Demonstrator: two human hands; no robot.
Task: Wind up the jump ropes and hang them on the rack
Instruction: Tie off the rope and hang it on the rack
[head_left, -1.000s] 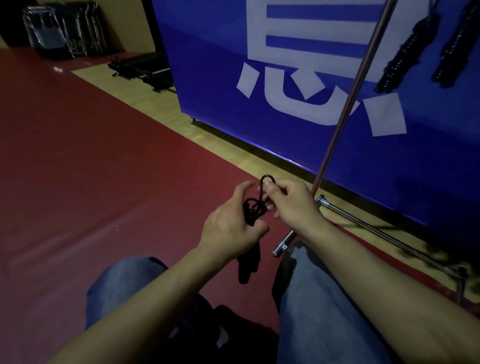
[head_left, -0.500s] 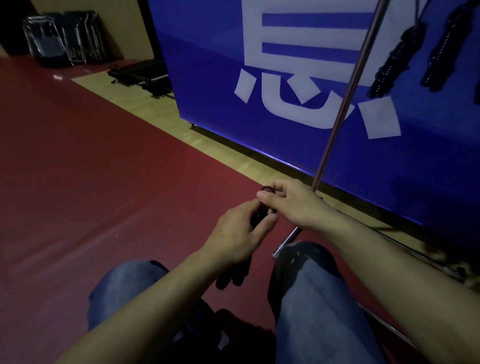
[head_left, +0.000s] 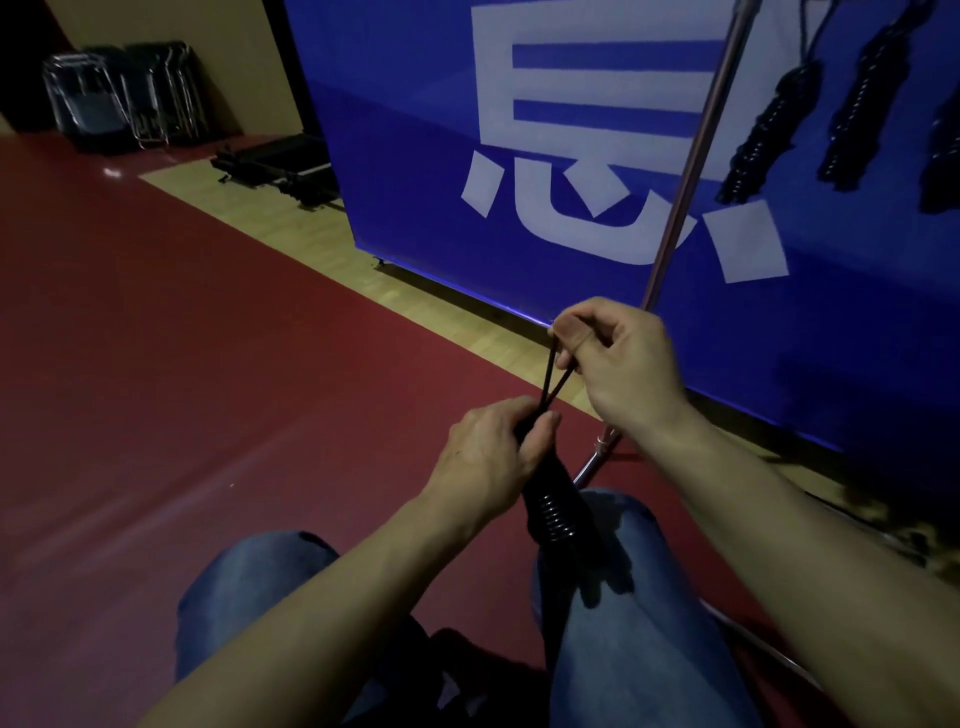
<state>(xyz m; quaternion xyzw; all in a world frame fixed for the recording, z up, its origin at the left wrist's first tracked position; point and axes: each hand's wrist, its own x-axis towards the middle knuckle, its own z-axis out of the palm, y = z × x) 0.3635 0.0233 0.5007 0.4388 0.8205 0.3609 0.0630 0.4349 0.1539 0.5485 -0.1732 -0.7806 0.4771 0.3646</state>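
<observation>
A black jump rope wound into a tight bundle (head_left: 556, 506) hangs over my knees. My left hand (head_left: 491, 457) grips the bundle's top end. My right hand (head_left: 621, 364) is above and to the right, pinching a loop of cord (head_left: 551, 374) that runs taut down to the bundle. The rack's thin metal upright (head_left: 691, 156) slants up behind my right hand, its base bar (head_left: 597, 457) on the floor. Wound ropes (head_left: 769, 130) hang from the rack at the upper right.
A large blue banner with white lettering (head_left: 545, 156) stands close behind the rack. Red floor mat (head_left: 182, 364) spreads to the left, with a wooden strip along the banner. Stacked folding chairs (head_left: 119, 93) and a black case (head_left: 280, 166) stand far left.
My right hand has risen and moved right, drawing the cord loop out taut from the bundle. My left hand has closed tighter round the bundle's top, and the coiled body now shows below it.
</observation>
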